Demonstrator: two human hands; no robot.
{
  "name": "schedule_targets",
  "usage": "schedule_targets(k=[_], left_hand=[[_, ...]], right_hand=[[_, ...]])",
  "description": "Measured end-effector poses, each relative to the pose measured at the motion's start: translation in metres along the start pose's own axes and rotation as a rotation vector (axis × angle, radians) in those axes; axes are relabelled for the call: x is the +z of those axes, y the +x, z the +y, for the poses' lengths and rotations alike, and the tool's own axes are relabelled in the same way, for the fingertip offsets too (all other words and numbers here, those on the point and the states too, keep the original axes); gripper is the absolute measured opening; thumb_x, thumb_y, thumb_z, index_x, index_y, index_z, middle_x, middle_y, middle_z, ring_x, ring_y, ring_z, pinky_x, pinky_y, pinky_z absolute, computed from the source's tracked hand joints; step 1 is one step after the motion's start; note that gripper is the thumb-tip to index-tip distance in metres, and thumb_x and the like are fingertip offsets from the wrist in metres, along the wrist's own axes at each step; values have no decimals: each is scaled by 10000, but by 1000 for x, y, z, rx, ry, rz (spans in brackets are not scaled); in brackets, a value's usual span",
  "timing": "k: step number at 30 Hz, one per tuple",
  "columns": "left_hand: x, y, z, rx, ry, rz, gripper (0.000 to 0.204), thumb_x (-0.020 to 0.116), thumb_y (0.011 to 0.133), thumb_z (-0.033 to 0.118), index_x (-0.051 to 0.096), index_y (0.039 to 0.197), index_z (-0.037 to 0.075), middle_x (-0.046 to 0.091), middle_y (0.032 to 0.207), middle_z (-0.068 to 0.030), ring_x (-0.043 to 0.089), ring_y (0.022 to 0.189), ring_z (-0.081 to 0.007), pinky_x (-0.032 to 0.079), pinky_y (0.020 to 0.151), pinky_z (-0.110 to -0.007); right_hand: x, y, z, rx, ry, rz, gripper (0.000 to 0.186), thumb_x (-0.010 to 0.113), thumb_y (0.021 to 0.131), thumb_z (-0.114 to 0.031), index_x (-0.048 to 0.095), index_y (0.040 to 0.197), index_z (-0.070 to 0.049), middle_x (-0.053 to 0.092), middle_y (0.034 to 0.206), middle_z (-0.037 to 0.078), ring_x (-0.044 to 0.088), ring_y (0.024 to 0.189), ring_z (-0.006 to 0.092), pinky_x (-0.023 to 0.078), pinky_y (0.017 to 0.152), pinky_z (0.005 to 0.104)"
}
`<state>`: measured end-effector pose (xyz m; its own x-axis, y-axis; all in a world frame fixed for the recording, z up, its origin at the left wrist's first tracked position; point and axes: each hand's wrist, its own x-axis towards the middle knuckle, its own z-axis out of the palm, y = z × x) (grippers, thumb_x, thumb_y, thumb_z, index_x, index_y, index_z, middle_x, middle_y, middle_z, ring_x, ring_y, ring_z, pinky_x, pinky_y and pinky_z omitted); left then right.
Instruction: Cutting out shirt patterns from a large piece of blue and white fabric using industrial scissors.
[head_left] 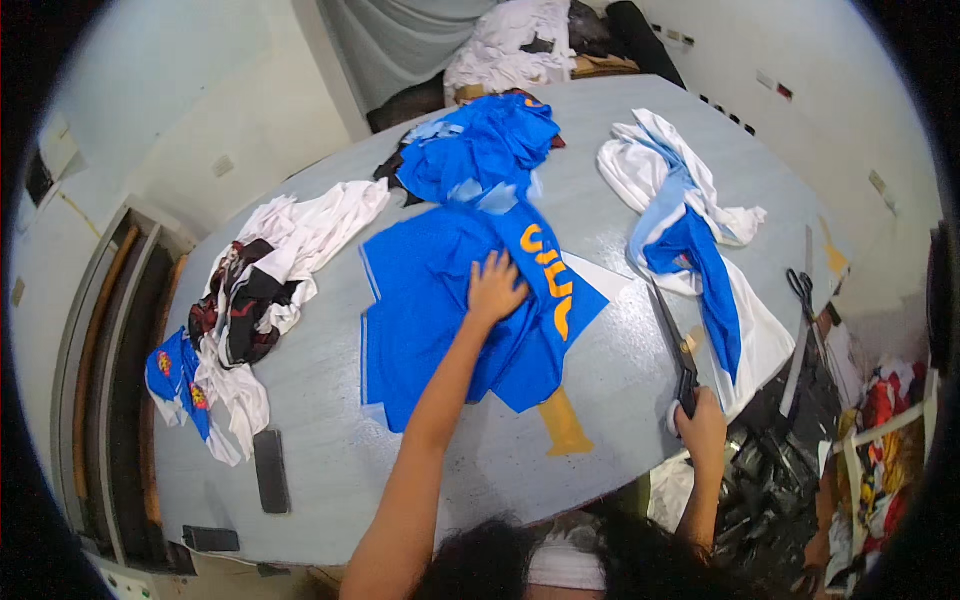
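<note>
A blue jersey piece (425, 290) with yellow-orange lettering lies spread and partly rumpled on the grey table (330, 400). My left hand (497, 287) presses on it, palm down and fingers apart, beside the lettering. To the right, my right hand (703, 422) grips the black handles of large scissors (684, 362). Their long blades point away from me, over the table and near the white and blue garment (715, 290). The blades look nearly closed. A bunched blue cloth pile (480, 150) sits just beyond the jersey piece.
White and dark garments (300, 240) are heaped at the left, with a dark phone-like slab (271, 472) nearby. A second pair of scissors (800, 288) lies at the right edge. Black plastic bags (770, 490) stand beside the table there. White cloth (510, 45) is piled behind it.
</note>
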<state>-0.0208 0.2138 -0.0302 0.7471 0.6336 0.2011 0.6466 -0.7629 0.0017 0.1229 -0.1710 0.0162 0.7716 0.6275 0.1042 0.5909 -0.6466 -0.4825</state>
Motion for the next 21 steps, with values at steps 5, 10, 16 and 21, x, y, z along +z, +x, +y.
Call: schedule_targets(k=[5,10,16,21], left_hand=[[-11,-75,-107,-208,-254,177,631,445,838,539,393,1322,138,353,1363,-169,344,1231,-387,281,1013,-452],[-56,-186,-203,-502,-125,69,592,413,853,540,400,1318,174,375,1347,-172,427,1167,-371,363,948,-451],[-70,-224,-231,-719,-15,440,417,459,880,328,544,1135,9,566,1110,-203,542,1012,-350,403,904,-404],[-82,-124,-72,-54,-293,327,385,567,801,223,530,1135,35,505,1219,-140,454,1143,-315,362,942,-435]], right_hand=[[-1,1,-1,-28,25,17,357,607,740,-174,496,1017,22,565,967,219,552,884,385,439,748,422],[-3,3,-1,-48,-46,17,350,598,753,-165,493,1028,24,565,968,214,547,897,382,437,754,417],[3,4,0,-47,-42,26,331,590,763,-150,481,1023,24,564,987,219,542,913,382,429,768,418],[-3,2,4,-40,-113,-8,354,587,765,-164,471,1035,32,565,972,232,549,895,389,430,759,431]])
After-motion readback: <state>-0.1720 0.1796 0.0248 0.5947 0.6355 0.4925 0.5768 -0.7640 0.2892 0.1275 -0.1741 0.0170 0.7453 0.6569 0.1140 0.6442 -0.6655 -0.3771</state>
